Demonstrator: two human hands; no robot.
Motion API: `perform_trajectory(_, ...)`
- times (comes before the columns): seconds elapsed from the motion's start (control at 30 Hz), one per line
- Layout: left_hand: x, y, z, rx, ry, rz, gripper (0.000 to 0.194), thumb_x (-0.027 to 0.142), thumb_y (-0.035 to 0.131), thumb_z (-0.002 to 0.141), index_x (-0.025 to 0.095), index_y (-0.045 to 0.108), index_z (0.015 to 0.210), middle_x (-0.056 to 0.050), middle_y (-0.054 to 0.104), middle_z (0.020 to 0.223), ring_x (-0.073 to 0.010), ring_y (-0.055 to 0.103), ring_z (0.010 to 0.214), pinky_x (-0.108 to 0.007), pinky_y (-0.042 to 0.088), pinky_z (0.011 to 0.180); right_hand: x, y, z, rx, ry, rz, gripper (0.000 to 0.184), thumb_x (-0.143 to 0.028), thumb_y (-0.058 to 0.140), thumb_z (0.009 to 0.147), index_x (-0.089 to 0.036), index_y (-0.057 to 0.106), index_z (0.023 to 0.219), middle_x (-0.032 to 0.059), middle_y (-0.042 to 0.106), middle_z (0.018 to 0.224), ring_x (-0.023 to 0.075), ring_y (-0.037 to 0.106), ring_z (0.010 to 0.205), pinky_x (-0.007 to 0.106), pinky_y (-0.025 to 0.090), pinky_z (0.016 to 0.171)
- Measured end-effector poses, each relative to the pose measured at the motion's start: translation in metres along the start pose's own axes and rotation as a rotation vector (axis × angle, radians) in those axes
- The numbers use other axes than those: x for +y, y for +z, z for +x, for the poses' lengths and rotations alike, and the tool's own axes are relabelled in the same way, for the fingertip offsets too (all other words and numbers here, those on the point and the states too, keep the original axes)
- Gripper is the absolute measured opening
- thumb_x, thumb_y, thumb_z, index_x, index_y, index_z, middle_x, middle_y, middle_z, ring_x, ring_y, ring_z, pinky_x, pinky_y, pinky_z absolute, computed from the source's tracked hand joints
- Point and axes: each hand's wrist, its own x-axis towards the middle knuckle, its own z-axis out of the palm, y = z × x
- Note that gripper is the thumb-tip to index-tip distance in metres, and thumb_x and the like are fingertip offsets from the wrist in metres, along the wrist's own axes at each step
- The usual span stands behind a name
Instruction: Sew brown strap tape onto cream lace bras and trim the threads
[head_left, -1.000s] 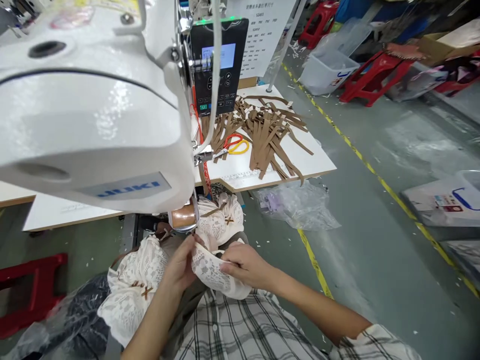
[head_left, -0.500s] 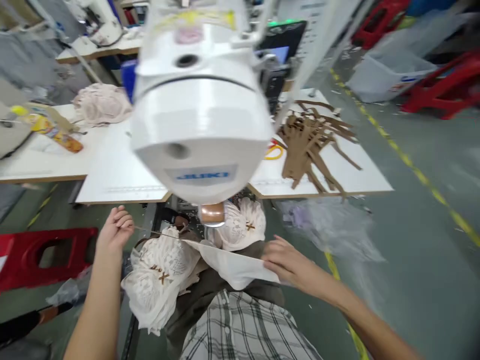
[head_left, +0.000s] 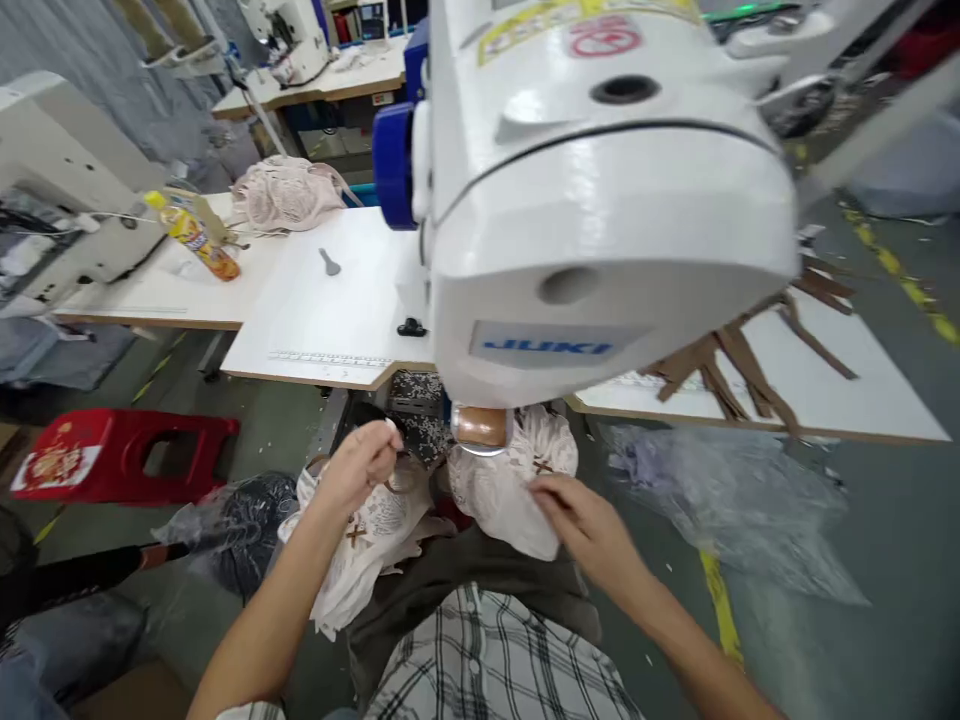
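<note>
A big white sewing machine head (head_left: 600, 210) fills the upper middle. Below it, white lace fabric pieces (head_left: 367, 540) with small brown crosses lie on my lap. My left hand (head_left: 360, 465) is curled, fingers pinched on a lace piece beside the machine's copper-coloured post (head_left: 480, 428). My right hand (head_left: 581, 525) presses down on another white lace piece (head_left: 510, 490) under the post, fingers bent over the cloth. A pile of brown strips (head_left: 735, 360) lies on the white table (head_left: 330, 320) to the right, partly hidden by the machine.
A red plastic stool (head_left: 112, 455) stands at the left, dark bagged cloth (head_left: 232, 520) beside it. A clear plastic bag (head_left: 720, 490) lies on the floor at right, near a yellow floor line (head_left: 716, 600). A bottle (head_left: 191, 235) and pinkish fabric (head_left: 285, 195) sit on the back table.
The view swung left. My left hand came back in from the left to the lace by the post. My right hand shifted onto the lace piece under the post.
</note>
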Motion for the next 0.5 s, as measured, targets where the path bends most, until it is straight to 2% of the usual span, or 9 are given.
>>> perform_trajectory(0.07, -0.007, 0.033, -0.008, -0.111, -0.055, 0.11, 0.033, 0.038, 0.062, 0.09, 0.013, 0.06, 0.069, 0.008, 0.035, 0.044, -0.0046, 0.024, 0.041, -0.018, 0.019, 0.042, -0.024, 0.004, 0.015, -0.177, -0.002, 0.097, 0.032, -0.041, 0.043, 0.098, -0.023, 0.068, 0.102, 0.0088, 0.07, 0.103, 0.0212, 0.065, 0.093, 0.03, 0.051, 0.077)
perform_trajectory(0.13, -0.011, 0.057, -0.015, -0.224, -0.09, 0.313, 0.035, 0.039, 0.059, 0.092, 0.013, 0.06, 0.068, 0.007, 0.038, 0.047, -0.0055, 0.029, 0.044, -0.019, 0.021, 0.045, -0.04, 0.004, 0.027, -0.262, 0.007, 0.187, 0.032, -0.043, 0.046, 0.097, -0.021, 0.069, 0.102, 0.0073, 0.07, 0.098, 0.0189, 0.064, 0.085, 0.027, 0.048, 0.07)
perform_trajectory(0.2, -0.012, 0.073, -0.019, -0.342, -0.096, 0.561, 0.038, 0.042, 0.051, 0.095, 0.014, 0.059, 0.07, 0.006, 0.04, 0.05, -0.0067, 0.032, 0.047, -0.02, 0.024, 0.046, -0.049, -0.001, 0.035, -0.32, 0.003, 0.229, 0.031, -0.044, 0.053, 0.093, -0.019, 0.069, 0.099, 0.0049, 0.07, 0.087, 0.016, 0.06, 0.073, 0.024, 0.043, 0.062)
perform_trajectory(0.27, -0.013, 0.081, -0.021, -0.433, -0.085, 0.748, 0.04, 0.043, 0.044, 0.097, 0.015, 0.06, 0.073, 0.005, 0.044, 0.054, -0.0078, 0.037, 0.049, -0.021, 0.027, 0.048, -0.053, -0.007, 0.038, -0.384, -0.001, 0.216, 0.026, -0.042, 0.06, 0.09, -0.018, 0.07, 0.094, 0.002, 0.067, 0.079, 0.0134, 0.055, 0.066, 0.023, 0.038, 0.059)
perform_trajectory(0.37, -0.02, 0.084, -0.018, -0.523, -0.067, 0.889, 0.041, 0.043, 0.04, 0.099, 0.017, 0.062, 0.076, 0.004, 0.05, 0.057, -0.0096, 0.045, 0.053, -0.021, 0.033, 0.051, -0.051, -0.016, 0.037, -0.493, -0.029, 0.142, 0.018, -0.034, 0.061, 0.09, -0.019, 0.07, 0.086, -0.0011, 0.063, 0.073, 0.0112, 0.051, 0.064, 0.022, 0.034, 0.057)
perform_trajectory(0.43, -0.029, 0.081, -0.013, -0.531, -0.035, 0.93, 0.04, 0.043, 0.04, 0.098, 0.018, 0.063, 0.076, 0.004, 0.052, 0.057, -0.0111, 0.049, 0.053, -0.021, 0.036, 0.052, -0.046, -0.021, 0.034, -0.542, -0.072, 0.075, 0.018, -0.03, 0.057, 0.091, -0.02, 0.069, 0.082, -0.0021, 0.061, 0.07, 0.0109, 0.05, 0.063, 0.022, 0.032, 0.057)
perform_trajectory(0.5, -0.041, 0.077, -0.01, -0.472, 0.018, 0.967, 0.037, 0.041, 0.041, 0.097, 0.018, 0.065, 0.081, 0.0, 0.059, 0.064, -0.0144, 0.054, 0.06, -0.024, 0.041, 0.058, -0.035, -0.022, 0.032, -0.51, -0.088, 0.016, 0.019, -0.027, 0.056, 0.09, -0.02, 0.068, 0.078, -0.0017, 0.059, 0.069, 0.0117, 0.049, 0.065, 0.023, 0.032, 0.059)
